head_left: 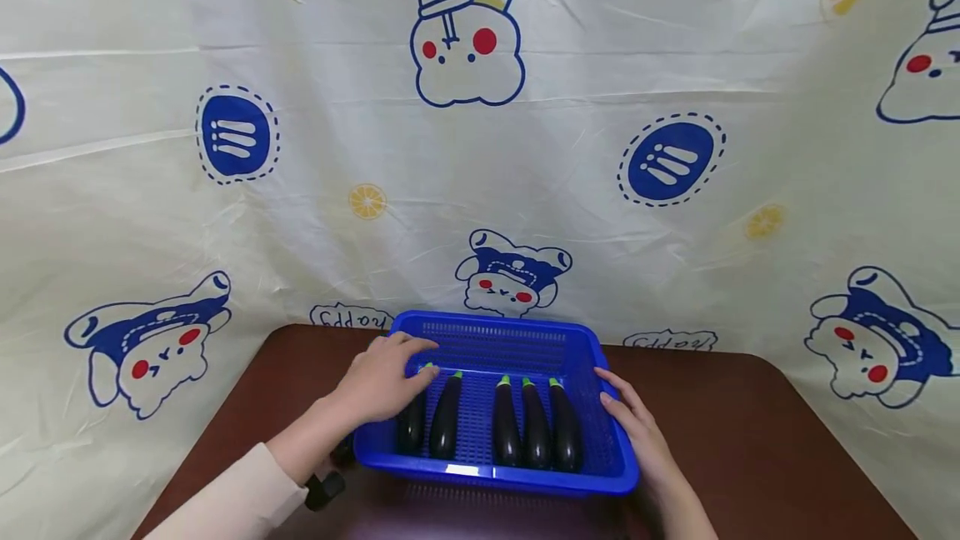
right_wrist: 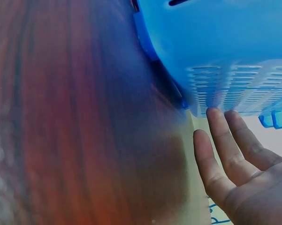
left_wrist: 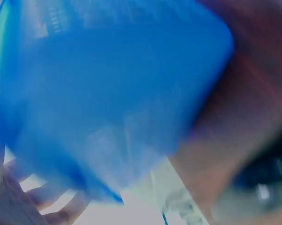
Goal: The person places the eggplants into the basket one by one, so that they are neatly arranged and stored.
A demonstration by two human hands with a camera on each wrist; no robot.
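A blue plastic basket (head_left: 472,471) with slotted walls holds several dark eggplants (head_left: 506,432) with green stem ends. Two lie toward its left side and the others are grouped to the right. My left hand (head_left: 386,377) reaches over the left rim, fingers extended above the leftmost eggplant (head_left: 410,430), partly covering it. At the right side, my right hand (head_left: 637,423) has its fingertips at the basket's rim. Straight, spread fingers of the right hand (right_wrist: 244,173) show against the slotted wall in the right wrist view. The left wrist view is blurred, the basket (left_wrist: 112,84) filling much of it.
The basket stands on a dark reddish-brown table (head_left: 720,440). Behind it hangs a pale printed cloth (head_left: 562,165) with cartoon figures. A black device (head_left: 324,490) is at the left wrist, and a dark object (head_left: 343,450) shows between that forearm and the basket.
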